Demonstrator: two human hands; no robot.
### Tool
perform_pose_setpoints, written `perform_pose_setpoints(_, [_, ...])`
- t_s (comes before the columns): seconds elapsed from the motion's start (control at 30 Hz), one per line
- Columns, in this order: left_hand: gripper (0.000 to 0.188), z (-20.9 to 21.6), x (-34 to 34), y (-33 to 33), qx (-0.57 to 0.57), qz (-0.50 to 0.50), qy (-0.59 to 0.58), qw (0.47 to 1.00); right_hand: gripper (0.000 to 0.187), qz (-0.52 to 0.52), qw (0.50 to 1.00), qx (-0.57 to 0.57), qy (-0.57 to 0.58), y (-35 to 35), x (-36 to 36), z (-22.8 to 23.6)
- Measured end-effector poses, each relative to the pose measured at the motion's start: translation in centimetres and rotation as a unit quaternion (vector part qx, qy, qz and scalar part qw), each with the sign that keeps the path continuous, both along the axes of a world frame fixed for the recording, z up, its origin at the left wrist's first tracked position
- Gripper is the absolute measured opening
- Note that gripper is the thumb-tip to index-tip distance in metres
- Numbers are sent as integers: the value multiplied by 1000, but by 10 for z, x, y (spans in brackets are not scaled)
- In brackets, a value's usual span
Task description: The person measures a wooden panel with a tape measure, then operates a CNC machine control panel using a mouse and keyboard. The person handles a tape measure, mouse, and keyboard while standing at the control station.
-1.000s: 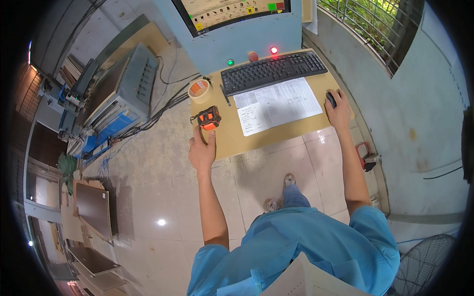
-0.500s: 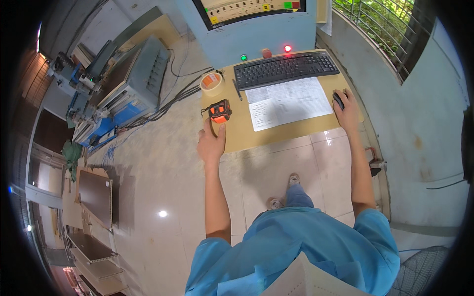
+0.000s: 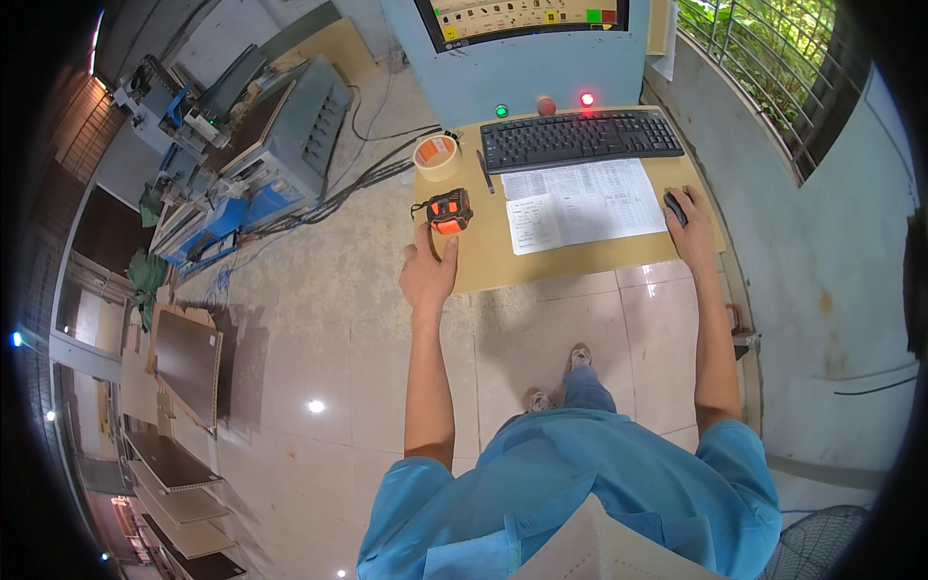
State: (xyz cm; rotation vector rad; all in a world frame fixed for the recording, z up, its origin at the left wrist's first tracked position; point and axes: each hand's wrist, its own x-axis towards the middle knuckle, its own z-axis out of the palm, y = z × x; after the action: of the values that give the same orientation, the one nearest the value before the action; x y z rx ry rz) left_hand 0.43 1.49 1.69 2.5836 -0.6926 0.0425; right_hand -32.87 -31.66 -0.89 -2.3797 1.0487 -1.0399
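My right hand (image 3: 693,232) lies over a black computer mouse (image 3: 676,210) at the right side of a tan desk board (image 3: 474,268). My left hand (image 3: 428,274) rests at the board's left front corner, thumb and forefinger apart, holding nothing. Just beyond its fingertips lies an orange and black tape measure (image 3: 449,212); whether they touch it I cannot tell. Printed sheets (image 3: 604,205) lie between my hands, a smaller paper slip (image 3: 533,225) on their left part. Behind the sheets is a black keyboard (image 3: 580,138). A dark pen (image 3: 485,172) lies beside it, right of a tape roll (image 3: 437,157).
A light-blue cabinet with a screen (image 3: 522,21) rises behind the board, with a green button, a red knob and a lit red lamp (image 3: 587,100). A barred window is on the right. To the left stand a machine (image 3: 290,126), cables and leaning brown panels (image 3: 187,367).
The head view has shifted slightly, so the board and its things sit a little further right. My hands keep their places by the mouse and the tape measure.
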Motion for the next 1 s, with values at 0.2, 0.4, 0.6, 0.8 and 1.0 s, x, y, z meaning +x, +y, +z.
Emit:
perform_pose_setpoints(0.2, [69,-2,2,3,-8,-11,-5,1000,39,-10,1000,-11,-4,3,-1,-1])
perform_pose_setpoints(0.4, [69,-5,3,5,-20,-7,-34,999,39,-13,1000,-17,4,2,-1,1])
perform_pose_setpoints(0.6, [66,-10,2,3,-6,-8,-47,999,41,-7,1000,-24,-5,-3,-7,-4])
perform_pose_setpoints(0.8, [65,-7,1,2,-11,-5,-45,999,43,-18,999,-38,-5,-4,-3,-6])
perform_pose_setpoints(1.0, [66,-10,4,2,-6,-4,-45,999,42,-25,999,-22,3,-1,-3,-3])
